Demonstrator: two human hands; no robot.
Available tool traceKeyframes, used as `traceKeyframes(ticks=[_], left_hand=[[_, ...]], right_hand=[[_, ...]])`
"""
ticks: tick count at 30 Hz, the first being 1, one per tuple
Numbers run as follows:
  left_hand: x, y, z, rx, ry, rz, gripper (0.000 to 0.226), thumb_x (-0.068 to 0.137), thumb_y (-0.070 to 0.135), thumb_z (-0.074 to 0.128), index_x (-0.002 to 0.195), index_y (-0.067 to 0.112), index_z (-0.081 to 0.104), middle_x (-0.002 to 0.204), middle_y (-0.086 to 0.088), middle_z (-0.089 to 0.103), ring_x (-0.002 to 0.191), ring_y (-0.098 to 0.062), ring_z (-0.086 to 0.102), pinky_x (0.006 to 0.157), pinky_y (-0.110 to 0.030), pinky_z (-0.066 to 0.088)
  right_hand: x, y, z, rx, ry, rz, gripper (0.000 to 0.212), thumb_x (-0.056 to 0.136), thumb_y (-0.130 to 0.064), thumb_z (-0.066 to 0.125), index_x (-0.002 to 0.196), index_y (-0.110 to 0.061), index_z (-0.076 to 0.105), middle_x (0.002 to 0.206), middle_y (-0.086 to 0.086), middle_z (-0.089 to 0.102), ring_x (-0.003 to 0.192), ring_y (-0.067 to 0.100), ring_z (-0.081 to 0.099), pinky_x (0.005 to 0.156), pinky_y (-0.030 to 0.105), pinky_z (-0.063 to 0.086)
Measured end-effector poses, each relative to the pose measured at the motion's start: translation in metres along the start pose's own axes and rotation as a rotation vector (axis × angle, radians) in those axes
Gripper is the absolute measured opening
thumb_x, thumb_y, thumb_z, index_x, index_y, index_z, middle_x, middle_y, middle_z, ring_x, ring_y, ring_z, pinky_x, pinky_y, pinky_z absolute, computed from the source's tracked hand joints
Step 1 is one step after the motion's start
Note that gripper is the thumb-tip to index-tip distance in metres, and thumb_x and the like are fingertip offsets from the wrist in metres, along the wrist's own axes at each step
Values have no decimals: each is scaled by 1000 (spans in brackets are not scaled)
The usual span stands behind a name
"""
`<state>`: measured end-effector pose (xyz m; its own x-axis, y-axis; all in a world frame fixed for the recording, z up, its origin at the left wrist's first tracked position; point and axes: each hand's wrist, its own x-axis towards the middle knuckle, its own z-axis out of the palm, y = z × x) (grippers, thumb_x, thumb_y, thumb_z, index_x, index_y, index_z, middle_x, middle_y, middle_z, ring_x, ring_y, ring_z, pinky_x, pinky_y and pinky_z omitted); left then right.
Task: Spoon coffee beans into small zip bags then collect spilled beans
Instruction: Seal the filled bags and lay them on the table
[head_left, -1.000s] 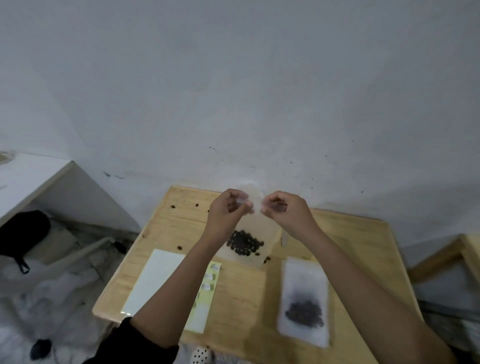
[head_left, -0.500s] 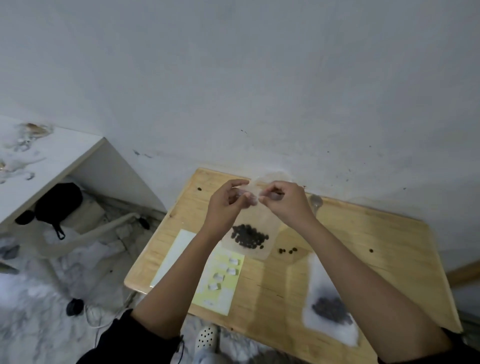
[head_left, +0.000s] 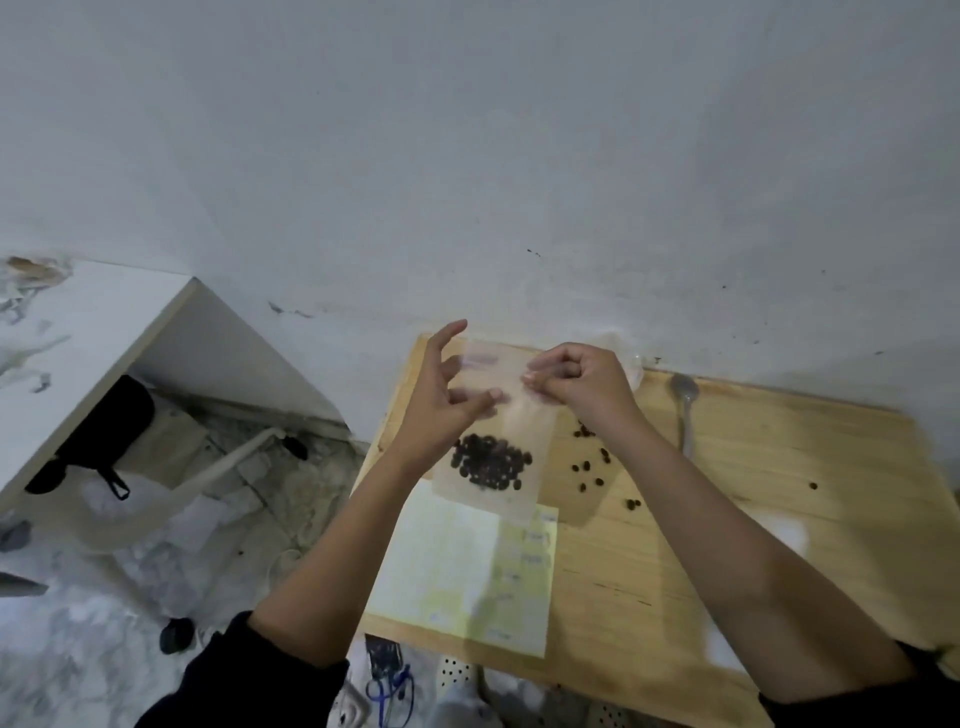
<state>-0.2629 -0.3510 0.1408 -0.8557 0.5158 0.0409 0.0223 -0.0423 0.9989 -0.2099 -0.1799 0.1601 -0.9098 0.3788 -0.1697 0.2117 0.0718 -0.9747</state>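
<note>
Hanging above the far left corner of the wooden table, the small clear zip bag is upright, its top strip raised and its lower edge just over the label sheet. A dark cluster of coffee beans sits in the bottom of the bag.

The right hand pinches the bag's top right corner between thumb and curled fingers, knuckles turned towards the wall. The left hand is at the bag's left side with its fingers spread. Its index finger points up past the top strip and its thumb reaches across towards the front of the bag. The blur hides whether that thumb actually presses the plastic. Both forearms come in from the near edge, with dark sleeves pushed up.

Spilled beans lie scattered on the bare wood to the right of the bag, towards the middle of the table. A single bean sits well apart from them, nearer the right edge.

A metal spoon lies by the far edge, bowl towards the wall and handle pointing at the near edge.

A pale yellow-green label sheet lies flat along the left edge, reaching close to the near edge.

Left of the table stands a white shelf with a black bag under it.
</note>
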Motion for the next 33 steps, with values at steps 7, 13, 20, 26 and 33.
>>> traceKeyframes(ticks=[7, 13, 20, 26, 33], left_hand=[[8, -41, -21, 6, -57, -177, 24, 87, -8, 59, 103, 9, 57, 123, -17, 57, 78, -28, 71, 69, -31, 57], [10, -72, -46, -63, 68, -305, 28, 85, -7, 62, 106, 10, 63, 125, -11, 57, 95, -30, 67, 75, -30, 58], [10, -82, -62, -124, 156, -334, 29, 82, -10, 62, 102, 11, 65, 118, -8, 58, 106, -36, 60, 74, -29, 58], [7, -79, -62, -76, 137, -354, 30, 83, -10, 61, 102, 13, 64, 120, -10, 59, 97, -37, 65, 76, -31, 58], [17, -65, -34, 37, -10, -307, 29, 87, -8, 58, 106, 13, 63, 120, -5, 59, 77, -23, 70, 72, -29, 58]], right_hand=[[-2, 64, 13, 139, 113, 225, 5, 90, -12, 60, 89, -9, 64, 88, 9, 68, 82, 22, 68, 75, 29, 58], [-35, 138, 1, -275, -39, 308, 16, 86, 8, 58, 96, 0, 66, 88, 9, 64, 79, 18, 60, 68, 11, 50], [-43, 161, 14, -579, -117, 242, 14, 80, -3, 70, 91, -12, 71, 84, -6, 52, 76, 10, 52, 62, 6, 39], [-42, 160, 18, -571, -69, 205, 29, 82, -1, 65, 67, -26, 59, 83, 2, 58, 76, 13, 56, 67, 18, 43], [-20, 97, 12, -168, 228, 113, 14, 86, -6, 63, 83, -20, 62, 80, 6, 65, 73, 12, 62, 68, 20, 47]])
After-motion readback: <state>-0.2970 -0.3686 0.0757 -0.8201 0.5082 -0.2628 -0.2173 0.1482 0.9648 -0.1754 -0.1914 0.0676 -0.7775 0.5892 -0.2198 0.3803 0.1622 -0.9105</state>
